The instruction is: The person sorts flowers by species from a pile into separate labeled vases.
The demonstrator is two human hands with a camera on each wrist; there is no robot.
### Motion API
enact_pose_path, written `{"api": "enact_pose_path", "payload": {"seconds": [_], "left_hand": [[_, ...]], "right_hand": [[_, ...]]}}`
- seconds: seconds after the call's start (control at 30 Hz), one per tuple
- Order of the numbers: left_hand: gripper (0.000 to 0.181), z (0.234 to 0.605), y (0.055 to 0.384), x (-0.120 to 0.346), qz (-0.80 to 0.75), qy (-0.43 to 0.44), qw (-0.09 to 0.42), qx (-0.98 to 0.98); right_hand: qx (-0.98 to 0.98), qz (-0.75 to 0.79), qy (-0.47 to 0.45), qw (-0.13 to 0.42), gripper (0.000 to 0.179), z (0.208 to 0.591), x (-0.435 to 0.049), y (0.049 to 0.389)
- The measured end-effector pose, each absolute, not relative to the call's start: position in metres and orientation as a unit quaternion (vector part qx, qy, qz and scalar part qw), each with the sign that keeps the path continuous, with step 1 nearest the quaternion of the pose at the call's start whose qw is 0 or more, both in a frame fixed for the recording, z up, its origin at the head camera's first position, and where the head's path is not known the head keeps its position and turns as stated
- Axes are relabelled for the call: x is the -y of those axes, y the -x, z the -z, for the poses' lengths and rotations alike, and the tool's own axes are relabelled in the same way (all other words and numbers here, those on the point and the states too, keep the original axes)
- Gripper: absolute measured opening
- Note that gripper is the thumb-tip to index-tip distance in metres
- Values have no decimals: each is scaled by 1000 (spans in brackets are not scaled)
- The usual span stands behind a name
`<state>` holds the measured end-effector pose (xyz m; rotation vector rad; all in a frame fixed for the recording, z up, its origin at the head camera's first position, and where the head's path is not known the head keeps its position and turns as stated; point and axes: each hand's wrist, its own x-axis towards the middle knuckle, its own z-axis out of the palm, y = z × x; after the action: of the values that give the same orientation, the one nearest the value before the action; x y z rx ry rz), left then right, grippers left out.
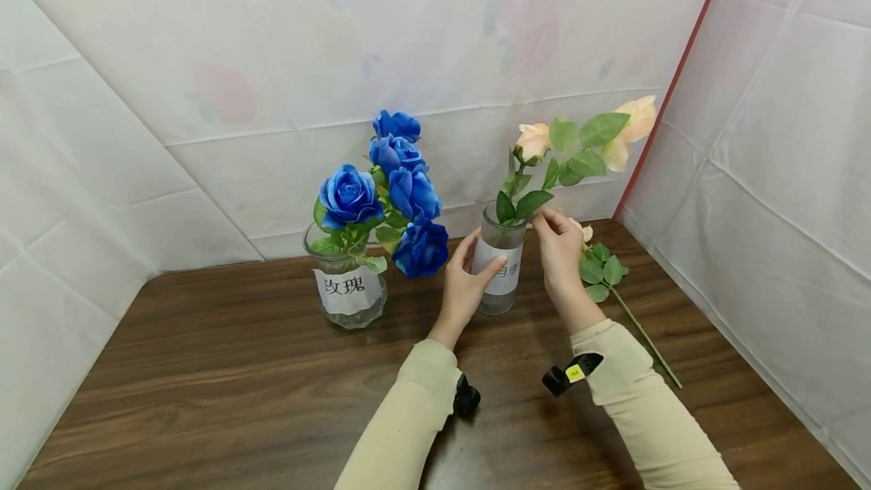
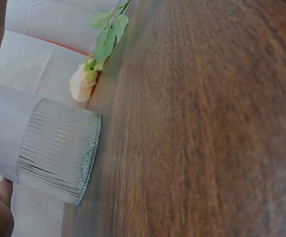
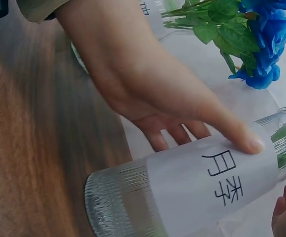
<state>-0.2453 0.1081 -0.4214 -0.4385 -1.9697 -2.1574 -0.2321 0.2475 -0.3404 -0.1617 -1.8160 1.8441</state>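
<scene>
My left hand (image 1: 464,282) grips a clear glass vase (image 1: 497,304) with a white paper label. Its thumb lies across the label (image 3: 217,182), its fingers reach around the far side. The vase stands upright on the table. Two peach roses (image 1: 534,141) rise from its mouth, one leaning far right. Beside the rim, just under the green leaves (image 1: 534,204), my right hand (image 1: 563,259) has its fingers bent and thumb and fingertips close together. Whether they pinch a leaf or stem cannot be seen. Another peach rose (image 2: 83,84) lies on the table behind the right hand.
To the left stands a second labelled glass vase (image 1: 351,319) holding several blue roses (image 1: 350,195), some overhanging toward the left hand. The loose rose's long stem (image 1: 646,336) points toward the front right. White cloth walls (image 1: 286,59) enclose the wooden table (image 1: 258,392).
</scene>
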Motion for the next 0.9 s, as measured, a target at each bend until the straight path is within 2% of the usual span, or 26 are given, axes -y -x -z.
{"api": "enact_pose_path", "payload": {"seconds": [0.27, 0.57, 0.7, 0.9], "left_hand": [[65, 421, 244, -108, 725, 139, 96, 668], [68, 422, 245, -109, 725, 137, 93, 668], [68, 423, 246, -109, 725, 137, 95, 668], [67, 422, 246, -109, 726, 140, 97, 666]], "right_hand": [[677, -688, 17, 260, 33, 358, -273, 218], [797, -556, 61, 230, 43, 385, -359, 180], [848, -487, 83, 189, 47, 397, -397, 164], [903, -409, 104, 82, 52, 411, -432, 153]]}}
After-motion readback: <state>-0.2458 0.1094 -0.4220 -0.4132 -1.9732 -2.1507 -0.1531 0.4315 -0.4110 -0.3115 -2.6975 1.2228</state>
